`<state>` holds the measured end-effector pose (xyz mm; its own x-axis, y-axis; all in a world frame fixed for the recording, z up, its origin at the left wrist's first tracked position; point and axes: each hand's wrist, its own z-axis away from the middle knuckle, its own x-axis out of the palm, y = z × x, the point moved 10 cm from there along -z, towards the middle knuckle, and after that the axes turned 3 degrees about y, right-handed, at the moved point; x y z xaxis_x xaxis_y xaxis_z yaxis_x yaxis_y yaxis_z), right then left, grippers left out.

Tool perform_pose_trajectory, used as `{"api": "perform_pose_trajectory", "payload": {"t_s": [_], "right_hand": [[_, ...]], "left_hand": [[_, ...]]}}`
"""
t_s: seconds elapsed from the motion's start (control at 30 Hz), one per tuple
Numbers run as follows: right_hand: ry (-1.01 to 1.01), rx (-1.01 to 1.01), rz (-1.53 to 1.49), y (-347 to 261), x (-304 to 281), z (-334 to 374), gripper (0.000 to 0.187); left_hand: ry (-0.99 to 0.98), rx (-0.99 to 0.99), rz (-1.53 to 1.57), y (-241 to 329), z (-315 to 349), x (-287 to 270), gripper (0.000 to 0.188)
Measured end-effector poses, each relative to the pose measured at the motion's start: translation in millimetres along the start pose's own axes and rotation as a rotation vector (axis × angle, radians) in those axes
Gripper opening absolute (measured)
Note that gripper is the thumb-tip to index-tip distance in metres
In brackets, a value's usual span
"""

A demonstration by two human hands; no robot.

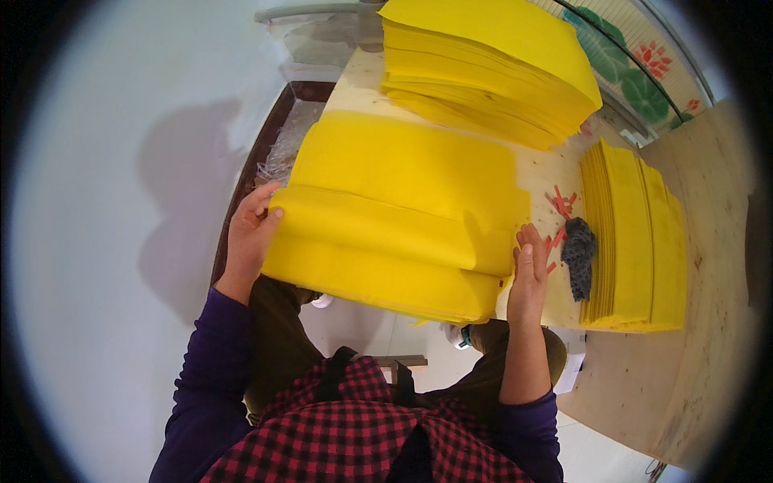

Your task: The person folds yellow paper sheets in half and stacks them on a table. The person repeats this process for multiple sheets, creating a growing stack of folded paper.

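Note:
A wide stack of yellow sheets (pixel 403 209) lies on the pale wooden table (pixel 547 173) in front of me, its near part folded into thick layers. My left hand (pixel 251 233) grips the stack's left edge, fingers curled over the fold. At the stack's right edge my right hand (pixel 527 274) rests flat with fingers straight, pressing against the side of the layers.
A second pile of yellow sheets (pixel 491 68) sits at the back of the table. A third yellow stack (pixel 636 233) lies to the right. Small red pieces (pixel 561 201) and a dark crumpled cloth (pixel 578 256) lie between the stacks. Clear plastic wrap (pixel 290 141) hangs at the table's left.

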<state>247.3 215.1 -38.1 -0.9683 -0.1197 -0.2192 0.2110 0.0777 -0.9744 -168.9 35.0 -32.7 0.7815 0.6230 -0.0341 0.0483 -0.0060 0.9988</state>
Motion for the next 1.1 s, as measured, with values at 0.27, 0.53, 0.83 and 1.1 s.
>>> {"api": "perform_pose_trajectory", "payload": {"t_s": [0.27,0.53,0.83,1.1], "right_hand": [[-0.014,-0.054,0.0,-3,9,8,0.048],[-0.024,-0.067,0.016,-4,11,12,0.048],[-0.026,-0.074,0.055,-4,14,10,0.049],[0.043,0.031,0.151,-1,-9,9,0.04]], "left_hand": [[-0.042,0.107,-0.106,0,0,3,0.039],[-0.016,0.028,-0.092,-8,0,-1,0.037],[0.033,-0.011,-0.281,-16,0,-12,0.039],[0.04,-0.022,-0.279,-18,0,-11,0.038]]}}
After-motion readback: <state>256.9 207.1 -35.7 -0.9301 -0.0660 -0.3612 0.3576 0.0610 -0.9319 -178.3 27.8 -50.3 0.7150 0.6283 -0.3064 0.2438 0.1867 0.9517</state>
